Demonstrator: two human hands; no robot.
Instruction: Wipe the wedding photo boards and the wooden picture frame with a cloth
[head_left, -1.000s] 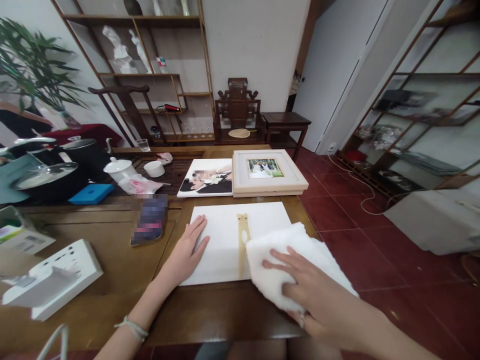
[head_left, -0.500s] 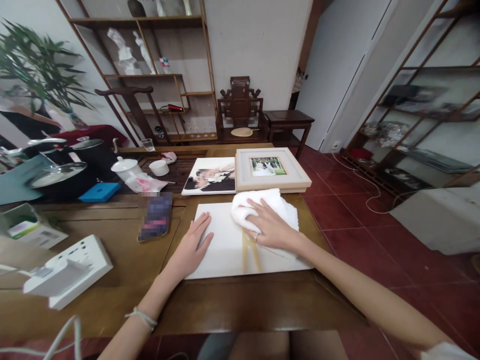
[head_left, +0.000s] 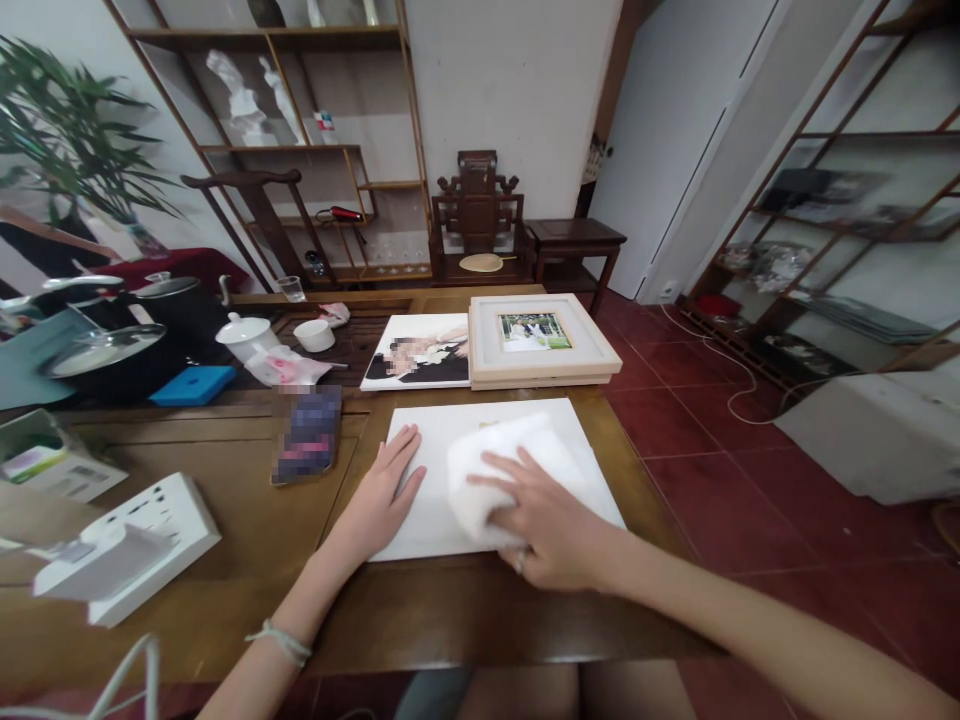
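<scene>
in the head view, we have the flat, white, rectangular panel point(head_left: 435, 525) lying near the close edge of the brown wooden bench point(head_left: 420, 625), and both bare hands are on it. our left hand point(head_left: 385, 490) lies flat on the panel's left side, palm down, fingers together and thumb apart, grasping nothing. our right hand point(head_left: 551, 525) has the fluffy white cloth point(head_left: 466, 455) bunched under spread fingers, pressed to the middle and right of the panel; how tightly it's pinched underneath, we can't tell. just past the cloth, a small tan piece point(head_left: 489, 425) peeks out, the rest covered.

that cloth looks soft, light and floppy to us, so a gathered handful in the middle suits it better than a loose corner. the panel seems stiff and thin, perhaps a bit slippery on polished wood; we'd steady it with a flat palm and take it by opposite edges, sparing the tan piece, which may be delicate.

beyond it on the bench, we see the white-edged picture board point(head_left: 416, 365) beside the pale wooden photo frame point(head_left: 596, 355), and off left, the white power strip point(head_left: 169, 540).
</scene>
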